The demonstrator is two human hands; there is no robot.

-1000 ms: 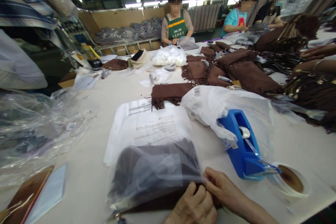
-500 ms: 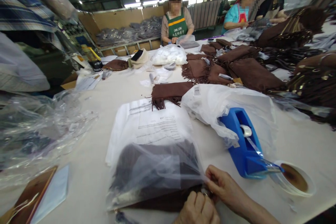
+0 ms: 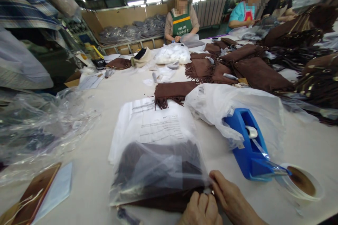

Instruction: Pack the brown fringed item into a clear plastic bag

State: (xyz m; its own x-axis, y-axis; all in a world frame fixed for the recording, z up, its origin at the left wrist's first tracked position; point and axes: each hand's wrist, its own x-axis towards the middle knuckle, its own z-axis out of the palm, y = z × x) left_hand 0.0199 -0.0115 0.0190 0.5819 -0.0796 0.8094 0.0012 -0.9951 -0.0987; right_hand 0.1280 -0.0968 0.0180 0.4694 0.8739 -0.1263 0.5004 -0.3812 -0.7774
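Pinching at the near corner of the clear bag [image 3: 158, 168] now, head view: right hand [image 3: 232, 200] has its grip closed on the film edge, left hand [image 3: 200, 211] curls closed against the same corner. The bag, dark brown cloth inside, lies flat on the tabletop [image 3: 303, 147] just ahead of both hands. Thin film could tear or slip if tugged unevenly. The blue tape dispenser [image 3: 248, 147] sits just beside the right wrist, and its loose strip could snag the plastic
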